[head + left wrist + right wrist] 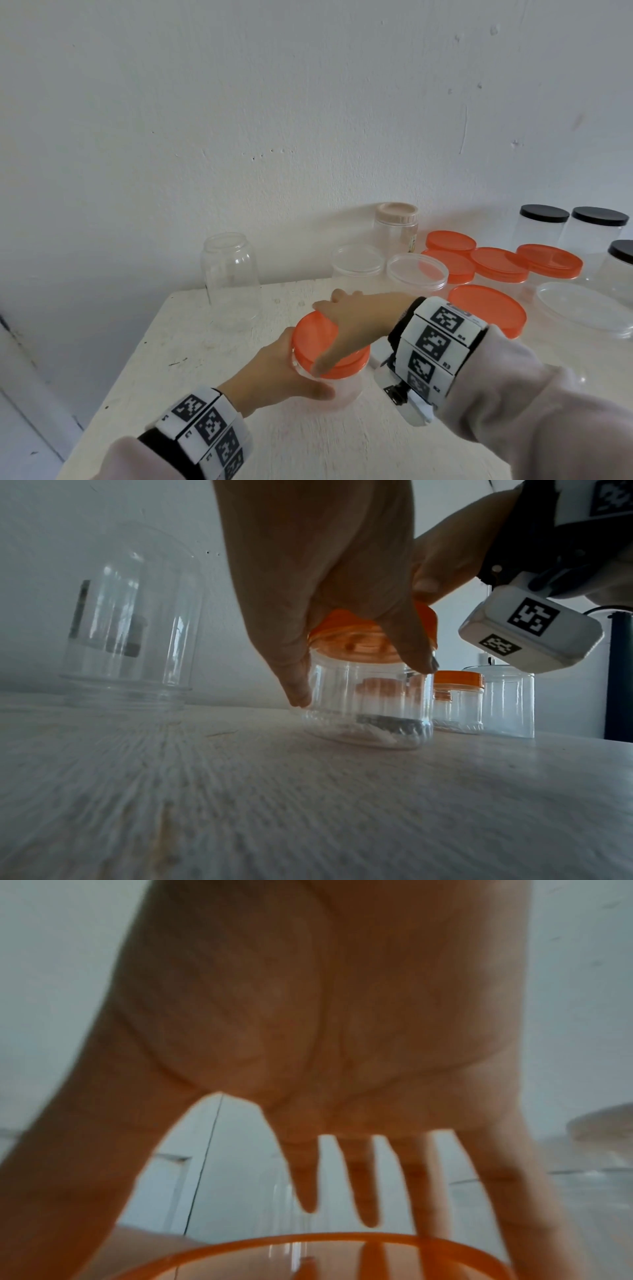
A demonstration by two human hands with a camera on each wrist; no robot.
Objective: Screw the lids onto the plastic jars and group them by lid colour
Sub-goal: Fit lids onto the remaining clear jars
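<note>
One jar [337,383] is in work, standing near the front of the table [205,342] with an orange lid [322,342] sitting on its mouth. In the left wrist view the lid looks tilted, higher on one side, so I judge it is not yet seated on the thread. The right hand [356,322] spans the lid from above, thumb on the near rim and fingers curled over the far rim, grasping it. The left hand [274,373] wraps the clear jar body just under the lid, holding it against the turn.

Main risk, as I read it: a twist on a tilted lid cross-threads it, and it jams crooked or pops off. The jar is light, thin plastic; a hard squeeze from the left hand could bend the mouth oval and make the thread skip. If that grip slackens instead, the jar spins with the lid and nothing tightens.

Further out, an upturned jar [229,274] stands behind to the left, well apart. The orange group [486,308] sits to the right behind the right wrist, with clear-lidded tubs [416,270] and a beige-lidded jar [395,222] behind; a wide elbow swing could knock these. Black-lidded jars [544,222] stand at the far right
</note>
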